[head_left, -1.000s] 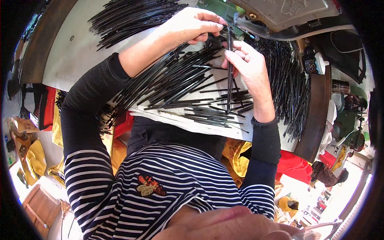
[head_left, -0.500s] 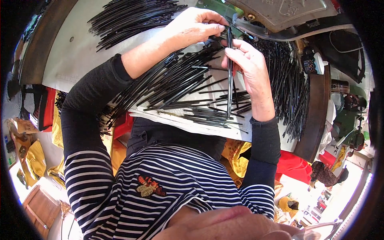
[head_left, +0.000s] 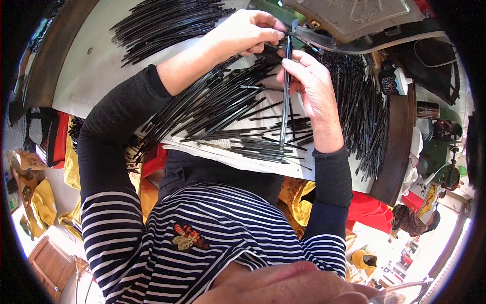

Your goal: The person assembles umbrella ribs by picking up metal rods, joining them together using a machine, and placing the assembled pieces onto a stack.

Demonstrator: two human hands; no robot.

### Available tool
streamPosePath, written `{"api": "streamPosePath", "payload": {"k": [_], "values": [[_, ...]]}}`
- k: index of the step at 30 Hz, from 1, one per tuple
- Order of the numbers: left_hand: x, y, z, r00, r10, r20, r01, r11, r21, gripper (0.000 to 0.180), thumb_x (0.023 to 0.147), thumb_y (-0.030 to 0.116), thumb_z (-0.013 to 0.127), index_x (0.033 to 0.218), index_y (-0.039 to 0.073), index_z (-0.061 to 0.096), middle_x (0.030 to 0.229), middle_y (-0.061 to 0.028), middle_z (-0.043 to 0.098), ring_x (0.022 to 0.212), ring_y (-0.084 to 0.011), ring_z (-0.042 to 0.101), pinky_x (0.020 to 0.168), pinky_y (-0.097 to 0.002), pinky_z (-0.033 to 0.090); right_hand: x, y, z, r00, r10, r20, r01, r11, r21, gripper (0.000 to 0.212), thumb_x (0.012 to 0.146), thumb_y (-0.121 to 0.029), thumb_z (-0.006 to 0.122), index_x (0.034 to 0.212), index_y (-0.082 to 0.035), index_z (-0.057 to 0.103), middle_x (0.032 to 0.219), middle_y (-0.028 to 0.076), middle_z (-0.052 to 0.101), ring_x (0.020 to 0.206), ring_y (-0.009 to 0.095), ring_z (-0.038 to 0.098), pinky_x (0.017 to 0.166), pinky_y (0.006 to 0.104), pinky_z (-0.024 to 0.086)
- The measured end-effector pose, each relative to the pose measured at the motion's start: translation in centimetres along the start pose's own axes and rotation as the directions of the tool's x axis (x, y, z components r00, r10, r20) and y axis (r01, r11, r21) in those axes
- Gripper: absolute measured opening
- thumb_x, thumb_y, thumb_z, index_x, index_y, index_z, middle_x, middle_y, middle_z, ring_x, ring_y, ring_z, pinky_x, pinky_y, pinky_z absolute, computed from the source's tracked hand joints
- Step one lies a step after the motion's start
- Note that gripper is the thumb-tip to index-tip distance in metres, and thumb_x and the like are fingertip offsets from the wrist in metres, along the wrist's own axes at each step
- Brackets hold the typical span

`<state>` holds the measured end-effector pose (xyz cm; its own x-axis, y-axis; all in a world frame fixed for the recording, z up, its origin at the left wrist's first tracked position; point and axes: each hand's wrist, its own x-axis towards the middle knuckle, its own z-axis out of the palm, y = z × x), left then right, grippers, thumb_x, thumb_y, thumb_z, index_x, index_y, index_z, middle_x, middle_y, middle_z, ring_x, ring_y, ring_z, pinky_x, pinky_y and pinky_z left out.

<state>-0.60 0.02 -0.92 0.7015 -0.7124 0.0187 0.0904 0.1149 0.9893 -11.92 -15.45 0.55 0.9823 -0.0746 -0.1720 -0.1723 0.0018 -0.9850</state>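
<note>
My right hand (head_left: 313, 83) pinches a long, thin black strip (head_left: 286, 109) between thumb and fingers, near its upper part. The strip hangs toward my body, and its lower end is over the loose strips on the table. At its top end, my left hand (head_left: 250, 31) is closed, thumb against the forefinger; the fingertips meet the strip there. Whether it is one strip or a few pressed together I cannot tell. Under my hands, many similar black strips (head_left: 217, 109) lie in a loose fan on white sheeting (head_left: 187, 144).
Another pile of black strips (head_left: 162, 25) lies at the far left, and a dense pile (head_left: 359, 111) on the right. Beyond my hands stands a grey metal machine part (head_left: 349, 17) with a curved tube (head_left: 354, 48). Brown edges (head_left: 395, 147) border the table.
The strip's lower end has swung slightly left. My right hand has shifted a little left and down; both hands keep their grip.
</note>
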Motion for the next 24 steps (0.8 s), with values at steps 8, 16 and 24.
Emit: {"api": "streamPosePath", "payload": {"k": [8,16,24], "values": [[-0.3,0.7,-0.1,0.991,-0.129,-0.047,0.135,0.979,0.154,0.027,0.082,0.028,0.064,0.081,0.0,0.064,0.056,-0.0021,0.052,0.036,-0.005,0.038,0.034,-0.0201,0.027,0.3,0.6,0.5,0.997,0.072,-0.02,-0.068,0.982,0.175,0.018,0.082,-0.02,0.062,0.089,-0.004,0.058,0.073,0.005,0.062,0.056,0.008,0.057,0.046,0.0182,0.044],[-0.5,1.0,0.0,0.994,-0.034,0.1,0.005,0.959,0.282,0.034,0.086,0.033,0.058,0.09,0.0,0.063,0.065,-0.0021,0.056,0.041,-0.0041,0.043,0.035,-0.0178,0.032,0.4,0.7,0.5,0.996,0.015,-0.093,0.006,0.975,0.22,0.015,0.081,-0.018,0.063,0.085,-0.004,0.059,0.071,0.004,0.06,0.051,0.008,0.053,0.045,0.0186,0.04],[-1.0,1.0,0.4,0.983,-0.057,0.175,0.012,0.968,0.252,0.034,0.09,0.032,0.05,0.081,0.001,0.059,0.068,-0.005,0.059,0.041,-0.0088,0.052,0.035,-0.0196,0.038,0.4,0.1,0.6,0.998,-0.022,-0.061,0.033,0.981,0.189,0.018,0.082,-0.016,0.063,0.091,0.0,0.061,0.071,0.004,0.06,0.051,0.005,0.048,0.045,0.0165,0.035]]}}
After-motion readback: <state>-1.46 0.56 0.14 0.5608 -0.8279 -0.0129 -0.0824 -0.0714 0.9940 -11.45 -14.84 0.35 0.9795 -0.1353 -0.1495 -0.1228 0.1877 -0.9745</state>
